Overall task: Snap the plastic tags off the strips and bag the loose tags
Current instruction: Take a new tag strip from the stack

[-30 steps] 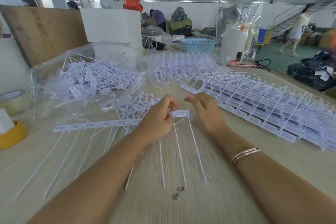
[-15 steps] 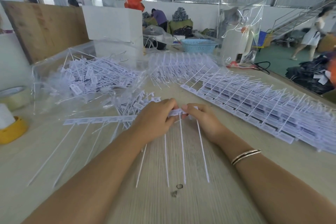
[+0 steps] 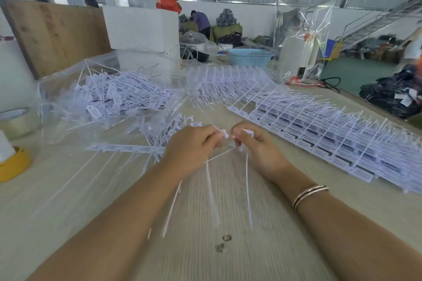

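A white strip of plastic tags [image 3: 127,149] with long thin tails lies across the wooden table [image 3: 228,258], running left from my hands. My left hand [image 3: 194,146] pinches the strip's right end. Just beside it, my right hand [image 3: 253,143] pinches the end tag [image 3: 247,132], which is tilted up away from the strip. Tails hang blurred below both hands. A small heap of loose tags [image 3: 169,128] lies just beyond my left hand. A clear plastic bag [image 3: 109,96] at the left holds many loose tags.
Stacked uncut strips [image 3: 331,139] fill the table's right side. Another bundle in clear plastic [image 3: 228,80] lies behind. A yellow tape roll [image 3: 13,164] and a clear tape roll [image 3: 16,121] sit at the left edge. A blue basket [image 3: 250,57] and white box [image 3: 141,27] stand at the back.
My hands came together on the strip's right end, then the right hand twisted the end tag up and away. The strip slid right; its tails swing.
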Action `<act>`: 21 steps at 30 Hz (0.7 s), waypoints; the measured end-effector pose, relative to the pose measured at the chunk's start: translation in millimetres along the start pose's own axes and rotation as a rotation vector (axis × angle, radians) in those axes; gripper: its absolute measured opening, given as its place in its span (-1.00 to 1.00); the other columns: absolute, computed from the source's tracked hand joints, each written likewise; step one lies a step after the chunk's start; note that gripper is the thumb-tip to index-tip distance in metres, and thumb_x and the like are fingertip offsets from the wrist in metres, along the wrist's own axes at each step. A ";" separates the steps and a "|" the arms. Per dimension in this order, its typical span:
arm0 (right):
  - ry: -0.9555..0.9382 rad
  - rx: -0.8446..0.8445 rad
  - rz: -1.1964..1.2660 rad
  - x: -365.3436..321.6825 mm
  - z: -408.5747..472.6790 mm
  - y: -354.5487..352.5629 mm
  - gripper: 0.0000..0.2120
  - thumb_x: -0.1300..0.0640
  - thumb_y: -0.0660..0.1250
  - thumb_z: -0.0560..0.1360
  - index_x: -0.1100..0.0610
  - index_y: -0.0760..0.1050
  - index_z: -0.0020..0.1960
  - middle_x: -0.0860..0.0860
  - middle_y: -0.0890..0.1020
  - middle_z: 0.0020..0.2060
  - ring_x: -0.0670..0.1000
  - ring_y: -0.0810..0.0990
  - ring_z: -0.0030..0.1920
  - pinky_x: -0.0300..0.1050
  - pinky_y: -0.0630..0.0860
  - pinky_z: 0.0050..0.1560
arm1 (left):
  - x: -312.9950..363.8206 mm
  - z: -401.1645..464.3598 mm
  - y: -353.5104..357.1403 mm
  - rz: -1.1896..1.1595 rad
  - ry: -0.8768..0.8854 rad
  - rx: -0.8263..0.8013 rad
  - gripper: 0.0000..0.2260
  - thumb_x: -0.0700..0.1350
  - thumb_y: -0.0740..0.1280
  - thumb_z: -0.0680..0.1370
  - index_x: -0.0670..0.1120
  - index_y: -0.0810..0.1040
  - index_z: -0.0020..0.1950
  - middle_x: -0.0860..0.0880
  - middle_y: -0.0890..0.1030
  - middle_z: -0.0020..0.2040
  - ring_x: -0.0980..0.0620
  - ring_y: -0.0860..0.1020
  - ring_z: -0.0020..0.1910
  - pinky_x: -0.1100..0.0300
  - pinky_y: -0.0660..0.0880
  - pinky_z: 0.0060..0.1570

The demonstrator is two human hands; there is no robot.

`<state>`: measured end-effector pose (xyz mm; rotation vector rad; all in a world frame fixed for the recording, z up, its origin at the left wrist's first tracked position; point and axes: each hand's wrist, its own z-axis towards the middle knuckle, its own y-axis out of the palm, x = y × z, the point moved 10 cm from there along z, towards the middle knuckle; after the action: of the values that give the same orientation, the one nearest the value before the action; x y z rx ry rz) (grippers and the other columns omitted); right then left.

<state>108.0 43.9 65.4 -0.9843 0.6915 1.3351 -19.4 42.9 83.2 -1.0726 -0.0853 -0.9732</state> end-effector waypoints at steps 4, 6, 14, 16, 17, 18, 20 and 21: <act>0.026 0.129 0.094 3.6 1.6 -25.0 -0.71 0.32 0.16 0.58 0.20 0.46 -0.29 -0.07 0.51 -0.43 -0.10 0.42 -0.42 -0.34 0.39 -0.26 | -15.8 1.3 -14.7 -0.193 -0.062 0.083 -0.84 0.07 0.29 0.54 0.24 0.54 -0.23 0.23 0.63 -0.34 0.21 0.58 -0.35 0.21 0.50 -0.22; 0.074 0.084 -0.006 10.0 1.4 -19.2 -0.73 0.24 0.19 0.58 0.19 0.44 -0.29 0.01 0.49 -0.43 -0.10 0.44 -0.40 -0.37 0.40 -0.23 | -14.6 1.4 -12.9 -0.190 -0.051 0.074 -0.89 0.18 0.27 0.47 0.21 0.53 -0.18 0.17 0.64 -0.27 0.11 0.60 -0.28 0.11 0.53 -0.20; 0.393 0.309 -0.560 37.4 -4.4 -48.2 -0.74 -0.14 0.16 0.58 0.05 0.41 -0.02 -0.05 0.55 -0.13 0.00 0.50 0.01 0.02 0.35 0.19 | -9.7 -1.4 7.8 -0.070 0.034 -0.001 -0.90 0.03 0.35 0.50 0.04 0.53 -0.05 0.15 0.60 -0.16 0.14 0.56 -0.17 -0.05 0.52 -0.19; 0.420 0.342 -0.576 40.7 -6.2 -51.9 -0.64 -0.16 0.14 0.58 0.08 0.39 0.21 0.03 0.51 0.13 0.08 0.44 0.23 0.12 0.26 0.33 | -12.7 -1.2 9.4 -0.053 0.009 -0.006 -0.87 0.01 0.37 0.50 0.03 0.50 -0.01 0.19 0.57 -0.15 0.16 0.56 -0.14 -0.01 0.54 -0.15; 0.406 0.352 -0.582 39.0 -6.2 -51.1 -0.58 -0.15 0.15 0.58 0.09 0.35 0.31 0.04 0.47 0.21 0.08 0.40 0.28 0.13 0.24 0.35 | -13.6 -1.6 9.5 -0.049 -0.005 -0.006 -0.84 0.02 0.37 0.49 0.04 0.46 0.00 0.21 0.54 -0.15 0.19 0.55 -0.14 0.02 0.54 -0.15; 0.380 0.365 -0.582 36.2 -5.9 -50.3 -0.55 -0.13 0.15 0.58 0.10 0.31 0.36 0.05 0.45 0.25 0.08 0.36 0.31 0.13 0.22 0.36 | -13.9 -1.8 9.2 -0.048 -0.013 -0.001 -0.82 0.03 0.38 0.48 0.06 0.43 0.00 0.22 0.52 -0.17 0.21 0.54 -0.16 0.04 0.54 -0.16; 0.291 0.379 -0.509 26.9 -4.9 -47.5 -0.59 -0.07 0.19 0.58 0.09 0.33 0.37 0.02 0.42 0.26 0.07 0.35 0.33 0.11 0.23 0.37 | -12.5 -1.8 8.3 -0.038 -0.002 0.017 -0.82 0.03 0.38 0.48 0.05 0.40 -0.05 0.17 0.53 -0.20 0.19 0.54 -0.22 0.04 0.53 -0.22; 0.223 0.360 -0.432 20.4 -4.1 -43.3 -0.65 -0.02 0.21 0.58 0.08 0.40 0.32 -0.02 0.44 0.21 0.04 0.37 0.30 0.09 0.26 0.35 | -11.1 -1.6 8.1 -0.025 0.007 0.023 -0.83 0.02 0.38 0.48 0.03 0.40 -0.07 0.14 0.53 -0.21 0.16 0.53 -0.25 0.04 0.52 -0.25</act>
<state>154.0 51.7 53.7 -0.9285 0.8004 0.7010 -21.0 49.6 71.2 -1.0491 -0.1040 -0.9964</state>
